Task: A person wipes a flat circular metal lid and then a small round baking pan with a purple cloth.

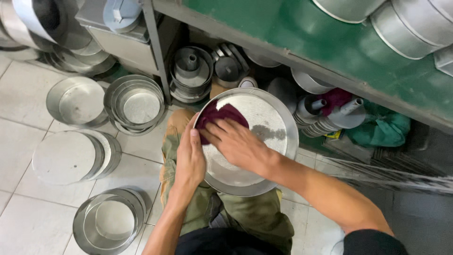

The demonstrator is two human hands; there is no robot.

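Step in hand, judged: wiping inside of round metal pan (264, 141), propped on lap.

Left hand (189, 158): gripping pan's near rim, fingers curled on edge, thumb lying inside.

Right hand (238, 144): fingers spread, flat, pressing dark red cloth (218, 117) onto pan floor just beyond left thumb.

Next move likely calling for steady rim hold and firm pressure sweeping cloth toward untouched far side.

Stacked pans (134, 105) sitting on floor, left of hands.

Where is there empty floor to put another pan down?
Bare tiles show at the far left, beside the single round pan, and between the flat stack and the nested pans. Under the green shelf it is packed with tins.
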